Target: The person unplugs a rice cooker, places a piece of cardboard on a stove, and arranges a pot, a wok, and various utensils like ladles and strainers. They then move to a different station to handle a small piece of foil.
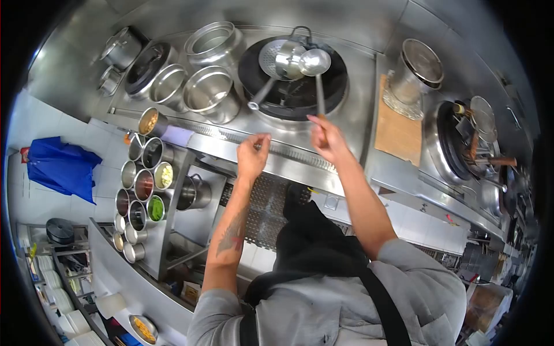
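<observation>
My right hand is closed around the handle end of a steel ladle, whose bowl rests over the black wok. Beside the ladle lies a perforated skimmer, its handle pointing toward me and untouched. My left hand hovers over the stove's front edge, fingers curled together, touching no utensil; whether anything small is between the fingertips is too small to tell. Left of the wok stand open steel pots.
Steel cups of ingredients stand at the left, near a small pot of food. At the right are a brown board, a strainer on a pot and another wok with utensils. A blue bag hangs far left.
</observation>
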Demonstrator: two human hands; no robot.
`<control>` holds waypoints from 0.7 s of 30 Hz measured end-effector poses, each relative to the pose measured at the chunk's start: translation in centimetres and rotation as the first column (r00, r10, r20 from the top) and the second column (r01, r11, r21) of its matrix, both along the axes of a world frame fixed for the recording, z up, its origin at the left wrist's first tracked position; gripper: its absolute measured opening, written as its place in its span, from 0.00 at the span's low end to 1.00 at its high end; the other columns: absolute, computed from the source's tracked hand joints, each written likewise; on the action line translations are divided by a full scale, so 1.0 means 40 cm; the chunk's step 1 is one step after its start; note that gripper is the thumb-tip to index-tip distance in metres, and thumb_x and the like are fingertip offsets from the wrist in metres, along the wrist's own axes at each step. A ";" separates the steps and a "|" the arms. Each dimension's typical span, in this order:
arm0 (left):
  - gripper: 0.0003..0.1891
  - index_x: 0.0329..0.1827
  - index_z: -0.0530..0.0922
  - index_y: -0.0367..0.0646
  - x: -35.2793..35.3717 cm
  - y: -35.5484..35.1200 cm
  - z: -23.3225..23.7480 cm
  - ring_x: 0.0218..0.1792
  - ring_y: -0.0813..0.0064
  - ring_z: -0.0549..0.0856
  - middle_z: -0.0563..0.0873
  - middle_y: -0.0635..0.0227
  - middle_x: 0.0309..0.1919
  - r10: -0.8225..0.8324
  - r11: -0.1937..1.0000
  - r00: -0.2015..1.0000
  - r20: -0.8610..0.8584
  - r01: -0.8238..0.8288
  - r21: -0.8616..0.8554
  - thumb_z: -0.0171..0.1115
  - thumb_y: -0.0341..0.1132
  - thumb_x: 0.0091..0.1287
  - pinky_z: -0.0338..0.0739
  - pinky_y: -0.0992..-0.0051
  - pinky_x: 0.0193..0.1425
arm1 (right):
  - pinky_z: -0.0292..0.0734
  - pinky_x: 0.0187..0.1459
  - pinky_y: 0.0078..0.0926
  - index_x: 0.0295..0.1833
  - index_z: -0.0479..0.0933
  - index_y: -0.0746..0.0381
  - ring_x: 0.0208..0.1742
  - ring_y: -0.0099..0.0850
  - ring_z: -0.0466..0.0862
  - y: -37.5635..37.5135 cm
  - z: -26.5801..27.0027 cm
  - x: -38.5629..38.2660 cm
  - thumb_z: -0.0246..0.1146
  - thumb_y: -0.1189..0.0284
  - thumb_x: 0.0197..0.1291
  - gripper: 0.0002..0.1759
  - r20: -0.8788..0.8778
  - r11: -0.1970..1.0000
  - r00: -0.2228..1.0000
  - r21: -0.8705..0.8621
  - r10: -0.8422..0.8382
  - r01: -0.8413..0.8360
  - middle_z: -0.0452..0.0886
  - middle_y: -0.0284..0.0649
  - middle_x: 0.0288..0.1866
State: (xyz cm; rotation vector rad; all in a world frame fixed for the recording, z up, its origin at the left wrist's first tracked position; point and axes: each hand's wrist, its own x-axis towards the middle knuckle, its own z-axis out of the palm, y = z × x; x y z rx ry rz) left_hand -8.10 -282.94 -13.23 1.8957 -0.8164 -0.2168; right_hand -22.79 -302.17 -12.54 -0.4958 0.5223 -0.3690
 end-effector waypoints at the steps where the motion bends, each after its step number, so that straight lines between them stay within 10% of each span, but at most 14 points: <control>1: 0.12 0.42 0.86 0.34 0.074 -0.017 -0.003 0.31 0.83 0.83 0.88 0.67 0.32 0.007 1.000 1.000 0.012 -0.007 0.005 0.68 0.37 0.71 0.77 0.79 0.38 | 0.64 0.18 0.20 0.46 0.73 0.59 0.15 0.21 0.68 0.003 -0.004 -0.040 0.64 0.72 0.69 0.07 -0.213 0.952 0.975 -0.306 -0.060 -0.009 0.68 0.28 0.21; 3: 0.14 0.40 0.85 0.33 0.236 -0.024 -0.034 0.29 0.82 0.82 0.87 0.68 0.30 0.097 0.990 0.993 0.069 -0.089 -0.106 0.67 0.39 0.72 0.77 0.78 0.35 | 0.65 0.18 0.26 0.66 0.65 0.62 0.16 0.23 0.71 0.015 -0.094 -0.113 0.61 0.72 0.69 0.23 -0.424 0.609 0.837 -0.780 -0.346 -0.144 0.72 0.32 0.25; 6: 0.24 0.57 0.77 0.33 0.466 -0.002 -0.075 0.33 0.77 0.84 0.86 0.59 0.39 0.374 0.906 0.881 -0.288 -0.414 -0.091 0.68 0.46 0.71 0.79 0.76 0.35 | 0.74 0.29 0.26 0.71 0.60 0.63 0.28 0.25 0.77 0.045 -0.258 -0.240 0.59 0.77 0.68 0.28 -0.452 0.626 0.803 -0.769 -0.388 -0.130 0.78 0.42 0.34; 9: 0.34 0.65 0.72 0.32 0.734 0.065 -0.288 0.47 0.57 0.86 0.84 0.43 0.52 0.567 0.823 0.817 -0.103 -0.568 0.021 0.71 0.49 0.67 0.80 0.64 0.54 | 0.74 0.37 0.28 0.64 0.62 0.70 0.36 0.26 0.76 0.167 -0.278 -0.293 0.58 0.78 0.69 0.22 -0.375 0.296 0.666 -0.926 -0.646 -0.234 0.75 0.42 0.38; 10: 0.38 0.68 0.70 0.30 0.752 0.082 -0.261 0.55 0.53 0.83 0.82 0.41 0.54 0.574 0.819 0.818 -0.034 -0.573 0.038 0.71 0.53 0.66 0.77 0.61 0.60 | 0.76 0.40 0.33 0.66 0.62 0.70 0.37 0.32 0.79 0.216 -0.255 -0.304 0.57 0.79 0.68 0.23 -0.535 0.464 0.526 -0.842 -0.661 -0.274 0.77 0.44 0.38; 12: 0.32 0.69 0.68 0.31 0.810 0.138 -0.275 0.54 0.57 0.84 0.82 0.46 0.58 0.530 0.843 0.848 -0.006 -0.526 0.108 0.63 0.47 0.72 0.78 0.63 0.59 | 0.77 0.41 0.38 0.67 0.62 0.70 0.37 0.39 0.81 0.259 -0.334 -0.358 0.57 0.79 0.68 0.24 -0.475 0.348 0.507 -0.878 -0.719 -0.330 0.79 0.48 0.37; 14: 0.18 0.62 0.74 0.37 0.954 0.249 -0.466 0.49 0.70 0.84 0.85 0.57 0.52 0.009 0.850 0.981 -0.193 -0.109 -0.516 0.54 0.37 0.75 0.79 0.75 0.51 | 0.78 0.43 0.47 0.68 0.62 0.69 0.39 0.53 0.84 0.314 -0.368 -0.432 0.56 0.78 0.67 0.25 -0.527 0.330 0.418 -0.826 -0.740 -0.457 0.82 0.56 0.37; 15: 0.15 0.62 0.74 0.37 0.769 0.152 -0.229 0.45 0.73 0.83 0.85 0.62 0.46 0.374 0.892 0.927 0.021 -0.353 -0.281 0.53 0.35 0.77 0.79 0.77 0.45 | 0.79 0.43 0.52 0.68 0.61 0.69 0.40 0.60 0.84 0.325 -0.368 -0.442 0.56 0.77 0.67 0.25 -0.638 0.435 0.361 -0.748 -0.681 -0.502 0.82 0.60 0.38; 16: 0.13 0.59 0.74 0.36 0.705 0.104 -0.144 0.37 0.79 0.80 0.83 0.68 0.40 0.435 0.843 0.886 -0.164 -0.464 -0.274 0.54 0.36 0.79 0.76 0.80 0.36 | 0.78 0.42 0.57 0.67 0.62 0.68 0.40 0.63 0.83 0.336 -0.360 -0.429 0.56 0.76 0.66 0.25 -0.724 0.528 0.274 -0.663 -0.633 -0.531 0.82 0.62 0.39; 21: 0.11 0.53 0.73 0.37 0.420 -0.048 0.066 0.21 0.85 0.67 0.73 0.73 0.21 -0.126 0.890 0.983 -0.136 0.051 -0.454 0.55 0.37 0.80 0.60 0.82 0.26 | 0.76 0.42 0.63 0.58 0.65 0.65 0.42 0.64 0.83 0.319 -0.425 -0.339 0.54 0.73 0.65 0.17 -0.766 0.627 0.140 -0.604 -0.627 -0.492 0.82 0.64 0.39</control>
